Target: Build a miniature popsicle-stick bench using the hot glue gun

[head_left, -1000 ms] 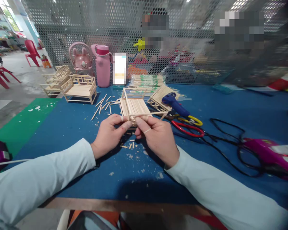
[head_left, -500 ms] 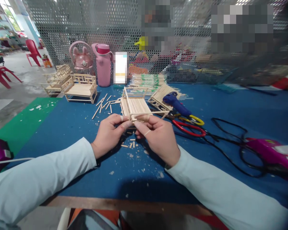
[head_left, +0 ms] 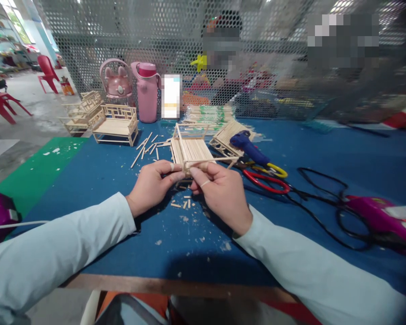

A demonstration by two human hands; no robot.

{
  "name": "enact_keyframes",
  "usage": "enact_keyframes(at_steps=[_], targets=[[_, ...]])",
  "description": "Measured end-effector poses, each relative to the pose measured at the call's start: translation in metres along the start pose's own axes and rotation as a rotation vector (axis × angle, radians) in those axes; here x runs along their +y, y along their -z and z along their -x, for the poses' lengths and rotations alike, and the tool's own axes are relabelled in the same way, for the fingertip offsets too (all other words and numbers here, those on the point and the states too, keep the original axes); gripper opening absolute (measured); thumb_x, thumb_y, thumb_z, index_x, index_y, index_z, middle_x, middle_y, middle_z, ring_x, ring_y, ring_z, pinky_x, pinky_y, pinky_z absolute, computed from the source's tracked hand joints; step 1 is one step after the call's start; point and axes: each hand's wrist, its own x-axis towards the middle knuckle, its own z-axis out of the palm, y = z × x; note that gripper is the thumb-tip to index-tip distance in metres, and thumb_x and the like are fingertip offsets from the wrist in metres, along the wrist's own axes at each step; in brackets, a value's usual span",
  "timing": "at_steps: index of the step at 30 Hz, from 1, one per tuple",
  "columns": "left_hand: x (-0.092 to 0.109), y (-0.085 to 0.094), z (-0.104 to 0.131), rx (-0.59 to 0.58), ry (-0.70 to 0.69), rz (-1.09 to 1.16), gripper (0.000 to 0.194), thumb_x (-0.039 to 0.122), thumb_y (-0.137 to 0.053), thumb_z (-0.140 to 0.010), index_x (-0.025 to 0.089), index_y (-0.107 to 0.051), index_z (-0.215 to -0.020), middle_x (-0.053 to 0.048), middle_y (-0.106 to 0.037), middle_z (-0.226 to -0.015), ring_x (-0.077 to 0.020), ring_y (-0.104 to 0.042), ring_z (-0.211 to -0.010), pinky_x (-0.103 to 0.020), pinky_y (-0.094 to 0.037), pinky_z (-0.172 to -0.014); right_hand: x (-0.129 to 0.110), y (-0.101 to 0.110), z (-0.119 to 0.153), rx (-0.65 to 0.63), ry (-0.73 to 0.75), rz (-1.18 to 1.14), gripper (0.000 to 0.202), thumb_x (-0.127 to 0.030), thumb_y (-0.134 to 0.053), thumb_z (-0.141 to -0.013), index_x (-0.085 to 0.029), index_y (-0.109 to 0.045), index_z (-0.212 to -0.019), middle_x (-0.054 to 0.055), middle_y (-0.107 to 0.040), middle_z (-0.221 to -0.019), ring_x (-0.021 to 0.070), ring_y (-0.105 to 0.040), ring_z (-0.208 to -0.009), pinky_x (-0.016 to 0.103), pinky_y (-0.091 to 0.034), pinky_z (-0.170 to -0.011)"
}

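Note:
In front of me stands a small piece of furniture made of thin wooden sticks, a miniature stick bench with a slatted seat and raised rails. My left hand pinches its near left corner between thumb and fingers. Closed on the same corner from the other side, my right hand presses thumb and forefinger against the near rail. The fingertips of both hands nearly meet and hide the joint between them. Short cut stick pieces lie just below my hands.
Behind on the left are finished stick benches, a pink flask and a phone. A blue glue gun, red-handled pliers and a black cable lie to the right. Packed sticks lie by the mesh screen.
My right thumb has shifted slightly up against the bench's corner. The left hand keeps its grip, and the bench stays in place; the view has moved a little.

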Motion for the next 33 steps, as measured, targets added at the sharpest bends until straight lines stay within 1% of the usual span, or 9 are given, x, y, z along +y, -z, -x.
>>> enact_keyframes(at_steps=[4,7,10,13,15,18,20,25,33], targets=[[-0.004,0.010,-0.004,-0.168,0.124,0.280,0.018,0.018,-0.064,-0.076,0.016,-0.072,-0.092,-0.006,-0.073,-0.092,-0.0159,-0.065,-0.083,-0.032,-0.049,-0.084,-0.001,0.002,0.000,-0.014,0.016,0.022,0.019,-0.027,-0.057,-0.080,-0.014,-0.070,-0.076,-0.003,-0.058,-0.049,0.0078,-0.053,-0.043,0.020,-0.045,-0.048],[-0.005,0.018,-0.008,-0.262,0.299,0.551,0.034,0.006,-0.066,-0.066,0.015,-0.068,-0.098,-0.006,-0.072,-0.089,-0.0146,-0.067,-0.080,-0.032,-0.051,-0.082,-0.002,0.002,0.000,-0.008,0.019,0.023,0.018,-0.027,-0.057,-0.080,-0.015,-0.069,-0.075,-0.003,-0.058,-0.048,0.0082,-0.053,-0.042,0.021,-0.045,-0.047],[-0.004,0.022,-0.013,-0.161,0.467,0.685,0.044,0.001,-0.062,-0.065,0.017,-0.059,-0.105,-0.004,-0.070,-0.079,-0.0131,-0.067,-0.072,-0.028,-0.053,-0.071,-0.002,0.002,0.000,0.004,0.007,0.019,0.017,-0.028,-0.058,-0.079,-0.015,-0.068,-0.075,-0.003,-0.057,-0.047,0.0084,-0.052,-0.041,0.021,-0.044,-0.046],[-0.003,0.021,-0.016,0.056,0.558,0.629,0.023,0.010,-0.056,-0.077,0.016,-0.055,-0.098,-0.002,-0.066,-0.071,-0.0110,-0.065,-0.064,-0.024,-0.052,-0.060,-0.001,0.002,0.000,0.006,-0.001,0.015,0.017,-0.029,-0.059,-0.079,-0.015,-0.068,-0.075,-0.003,-0.057,-0.047,0.0083,-0.052,-0.041,0.021,-0.044,-0.046],[-0.003,0.019,-0.015,0.119,0.514,0.525,0.004,0.018,-0.054,-0.082,0.016,-0.053,-0.086,0.001,-0.061,-0.066,-0.0094,-0.062,-0.059,-0.021,-0.050,-0.055,-0.001,0.002,0.000,0.007,0.001,0.009,0.018,-0.030,-0.059,-0.078,-0.015,-0.069,-0.075,-0.003,-0.058,-0.048,0.0085,-0.052,-0.042,0.022,-0.045,-0.047],[-0.001,0.016,-0.011,0.133,0.375,0.415,0.011,0.024,-0.055,-0.082,0.017,-0.050,-0.076,0.002,-0.056,-0.066,-0.0085,-0.059,-0.058,-0.018,-0.047,-0.050,0.000,0.003,0.001,0.007,0.014,0.000,0.018,-0.030,-0.059,-0.078,-0.015,-0.069,-0.078,-0.002,-0.060,-0.051,0.0097,-0.054,-0.044,0.023,-0.046,-0.048],[0.001,0.013,-0.007,0.133,0.315,0.408,0.007,0.023,-0.055,-0.081,0.018,-0.051,-0.084,0.002,-0.058,-0.071,-0.0093,-0.059,-0.061,-0.017,-0.046,-0.049,0.001,0.003,0.002,0.000,0.032,-0.006,0.020,-0.030,-0.058,-0.078,-0.015,-0.070,-0.083,-0.001,-0.061,-0.053,0.0107,-0.056,-0.046,0.024,-0.047,-0.050],[0.003,0.005,0.003,0.065,0.196,0.398,0.026,0.017,-0.055,-0.075,0.018,-0.051,-0.101,-0.003,-0.062,-0.085,-0.0114,-0.059,-0.071,-0.019,-0.047,-0.053,0.003,0.006,0.003,-0.057,0.044,-0.001,0.033,-0.021,-0.055,-0.076,-0.012,-0.066,-0.105,-0.002,-0.059,-0.052,0.0115,-0.055,-0.047,0.024,-0.045,-0.051],[0.006,0.000,0.011,0.145,0.053,0.243,0.036,0.016,-0.059,-0.074,0.019,-0.049,-0.108,-0.005,-0.061,-0.095,-0.0123,-0.059,-0.080,-0.020,-0.047,-0.060,0.000,0.007,0.007,0.012,0.049,0.023,0.023,-0.027,-0.057,-0.076,-0.015,-0.067,-0.092,-0.004,-0.056,-0.050,0.0116,-0.054,-0.047,0.025,-0.043,-0.051]])
